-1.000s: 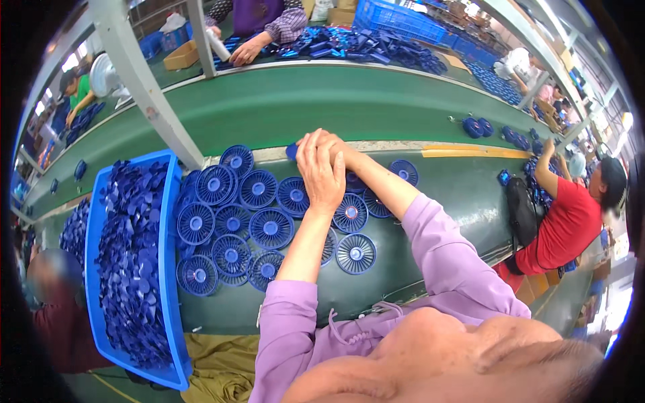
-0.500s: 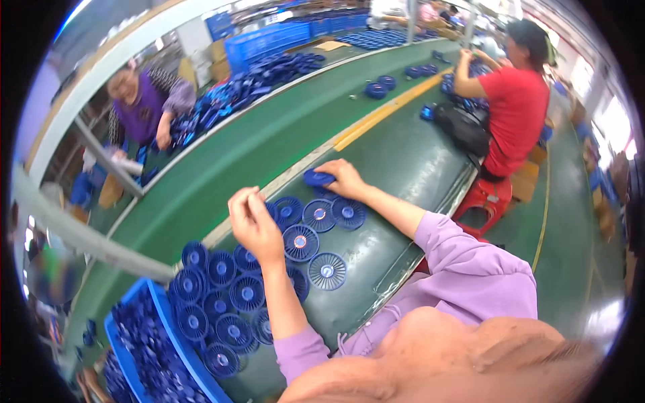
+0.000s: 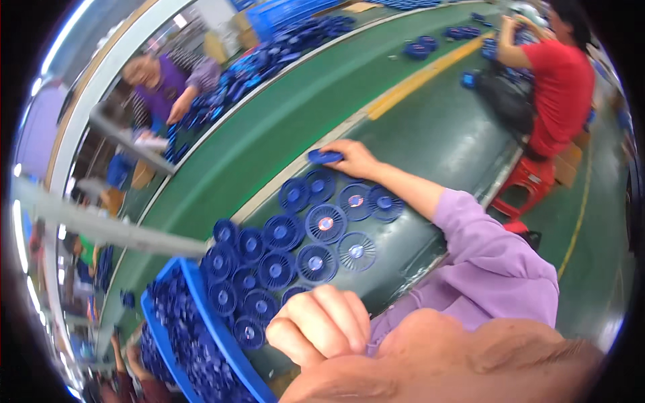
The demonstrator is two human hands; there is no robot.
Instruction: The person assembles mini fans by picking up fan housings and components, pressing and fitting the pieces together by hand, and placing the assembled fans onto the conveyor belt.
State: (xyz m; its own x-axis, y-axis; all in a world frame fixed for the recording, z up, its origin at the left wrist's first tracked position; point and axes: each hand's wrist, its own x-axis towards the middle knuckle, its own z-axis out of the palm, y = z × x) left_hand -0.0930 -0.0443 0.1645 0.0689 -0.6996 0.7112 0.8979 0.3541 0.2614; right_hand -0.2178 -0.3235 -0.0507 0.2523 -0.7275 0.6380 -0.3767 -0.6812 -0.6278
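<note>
My right hand (image 3: pixel 355 160) pinches a round blue fan grille (image 3: pixel 325 156) by its edge, tilted, at the far side of the green work surface. My left hand (image 3: pixel 322 324) is raised close to me with its fingers curled closed; whether anything is in them is hidden. Between the hands lie several round blue slotted grilles, some overlapping. One grille (image 3: pixel 326 223) has a reddish centre, and a thinner-looking grille (image 3: pixel 357 251) lies on the near side.
A blue crate (image 3: pixel 213 329) full of small dark blue parts stands at the left, beside the grilles. Beyond the work surface runs a green conveyor belt (image 3: pixel 282 141). A metal post (image 3: pixel 114 213) slants in from the left. Co-workers in purple (image 3: pixel 161 87) and red (image 3: pixel 561 91) sit nearby.
My left hand has come back from over the grilles toward me, its fingers curled. My right hand still holds the grille, now more edge-on. The whole view has shifted and turned somewhat.
</note>
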